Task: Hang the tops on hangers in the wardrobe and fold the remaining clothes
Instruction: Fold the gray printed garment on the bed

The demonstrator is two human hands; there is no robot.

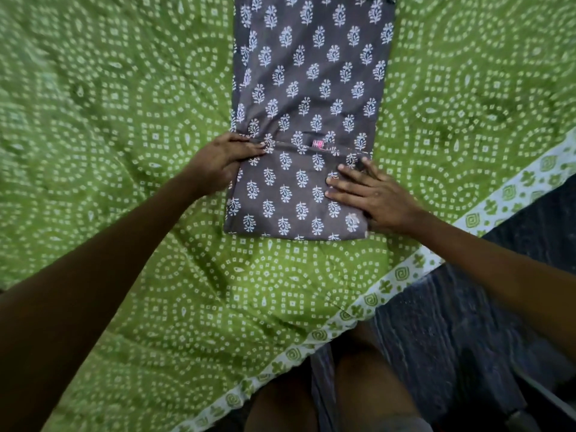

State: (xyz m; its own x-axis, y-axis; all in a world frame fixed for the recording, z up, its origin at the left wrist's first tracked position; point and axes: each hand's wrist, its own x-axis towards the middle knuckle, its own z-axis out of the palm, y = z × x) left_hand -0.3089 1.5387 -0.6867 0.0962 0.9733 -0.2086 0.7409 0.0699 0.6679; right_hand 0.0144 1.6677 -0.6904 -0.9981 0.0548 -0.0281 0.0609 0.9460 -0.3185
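While both hands press on it, a long grey cotton garment (311, 120) printed with small white leaf sprigs lies flat on the bed, running from the far edge toward the near edge. Its near end is folded back over itself into a neat rectangle, with the folded hem forming a straight crosswise line. The left hand (224, 160) grips the left end of that hem, fingers curled over the top and thumb tucked at the side of the cloth. The right hand (371, 194) lies flat on the right part of the folded panel, fingers straight and spread, pointing left. A small pink label (318, 143) peeks out just beyond the hem; its writing is too small to read. Under the garment is a green bedspread (124, 151) patterned with white dotted rings and bordered by a white band with green motifs along the bed's near edge.
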